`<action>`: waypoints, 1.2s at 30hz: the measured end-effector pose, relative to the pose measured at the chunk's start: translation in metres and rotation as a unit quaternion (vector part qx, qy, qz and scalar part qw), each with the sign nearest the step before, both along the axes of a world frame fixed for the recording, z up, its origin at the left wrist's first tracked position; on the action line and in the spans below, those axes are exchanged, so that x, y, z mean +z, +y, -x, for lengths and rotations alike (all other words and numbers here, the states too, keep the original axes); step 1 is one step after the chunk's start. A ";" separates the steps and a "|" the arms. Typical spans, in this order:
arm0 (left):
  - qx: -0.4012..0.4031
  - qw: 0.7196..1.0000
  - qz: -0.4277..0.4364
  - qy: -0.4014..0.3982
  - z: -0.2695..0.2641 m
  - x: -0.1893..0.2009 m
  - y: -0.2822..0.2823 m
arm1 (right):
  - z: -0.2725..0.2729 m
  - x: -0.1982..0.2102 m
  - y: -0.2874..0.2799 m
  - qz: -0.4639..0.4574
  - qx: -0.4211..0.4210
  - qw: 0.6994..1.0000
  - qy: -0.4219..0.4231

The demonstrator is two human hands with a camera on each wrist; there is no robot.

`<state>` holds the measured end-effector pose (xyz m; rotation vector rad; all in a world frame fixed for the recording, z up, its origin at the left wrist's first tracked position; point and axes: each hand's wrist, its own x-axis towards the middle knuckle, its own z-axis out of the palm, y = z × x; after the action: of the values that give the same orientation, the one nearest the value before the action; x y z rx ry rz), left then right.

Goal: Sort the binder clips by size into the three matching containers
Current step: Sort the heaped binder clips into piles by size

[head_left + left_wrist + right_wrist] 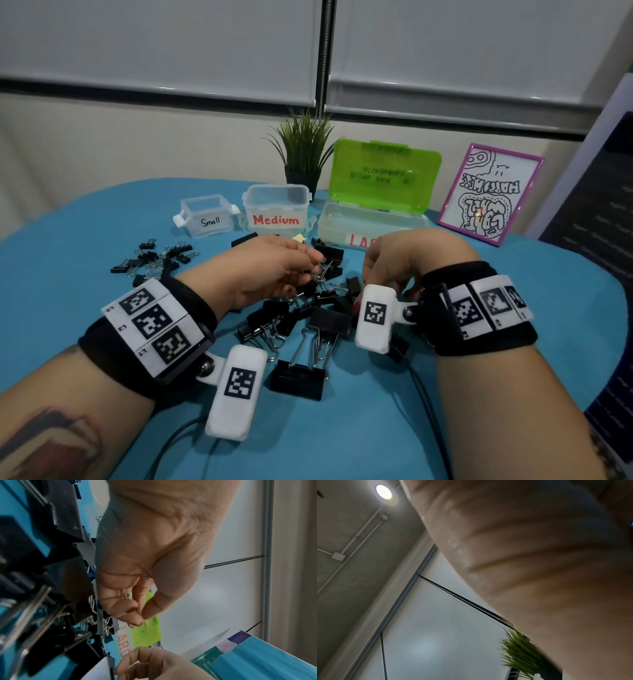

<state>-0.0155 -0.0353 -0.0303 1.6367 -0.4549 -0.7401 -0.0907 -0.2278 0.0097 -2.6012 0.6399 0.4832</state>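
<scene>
Big clip (297, 379) sat nearest tabletop's front edge, left hand (270, 270) pinched a small clip's wire (320, 274) mid-pile, right hand (404, 260) grip unclear; tangled handles could've snagged, dragging neighbours.

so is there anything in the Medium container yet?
No: in the head view the Medium container looks see-through and empty, with the binder clips lying loose on the blue tablecloth.
</scene>
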 end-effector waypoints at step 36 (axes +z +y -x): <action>0.159 0.942 -0.201 -0.219 -0.019 0.009 0.016 | -0.007 -0.006 0.019 -0.035 0.048 0.998 0.020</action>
<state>0.0036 -0.0188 -0.0218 2.2106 -0.3494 -0.2242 -0.0836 -0.2089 0.0039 -2.5712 0.5021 0.5775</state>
